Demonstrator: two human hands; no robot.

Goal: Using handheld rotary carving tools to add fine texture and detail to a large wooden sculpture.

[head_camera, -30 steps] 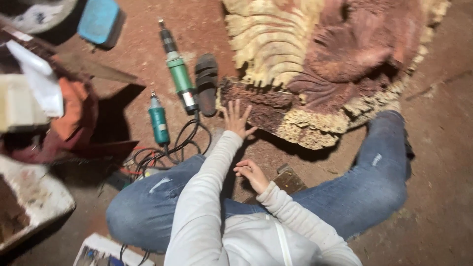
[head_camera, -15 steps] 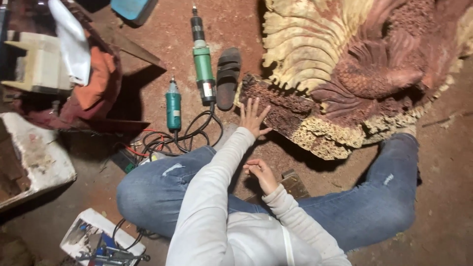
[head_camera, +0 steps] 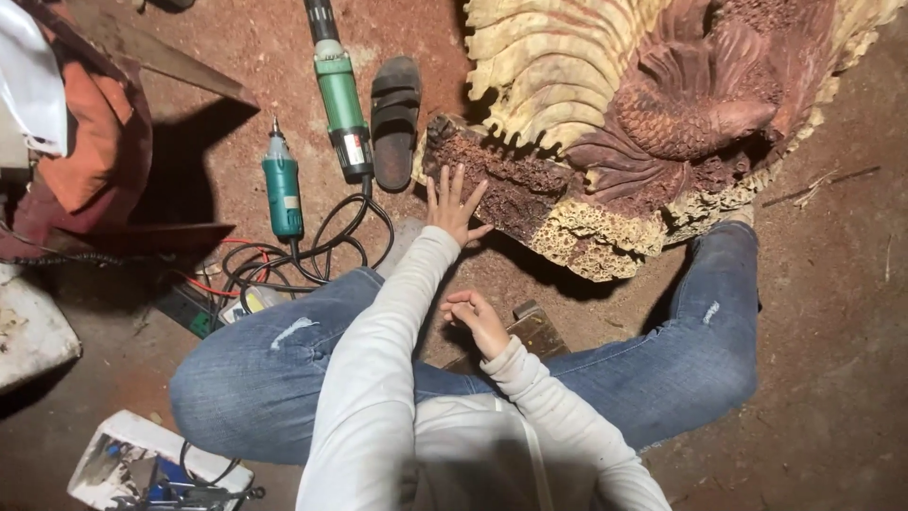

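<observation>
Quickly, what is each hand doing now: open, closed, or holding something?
Left hand: open, fingers spread, resting on the edge of the wood carving.
Right hand: loosely curled, holding nothing visible.

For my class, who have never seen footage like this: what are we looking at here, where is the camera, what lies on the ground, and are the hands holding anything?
The camera sits on a person's head and looks straight down, so you see their own white sleeves, blue-jeaned legs and two bare hands. The left hand is stretched forward, fingers spread, flat against the dark rough edge of a large carved wooden sculpture showing a fish and pale ribbed fins. The right hand hovers loosely curled near the lap, holding nothing. On the reddish dusty floor lie a long green power tool, a smaller teal rotary tool, their tangled black cables and a black sandal. A small wooden block sits between the legs.
</observation>
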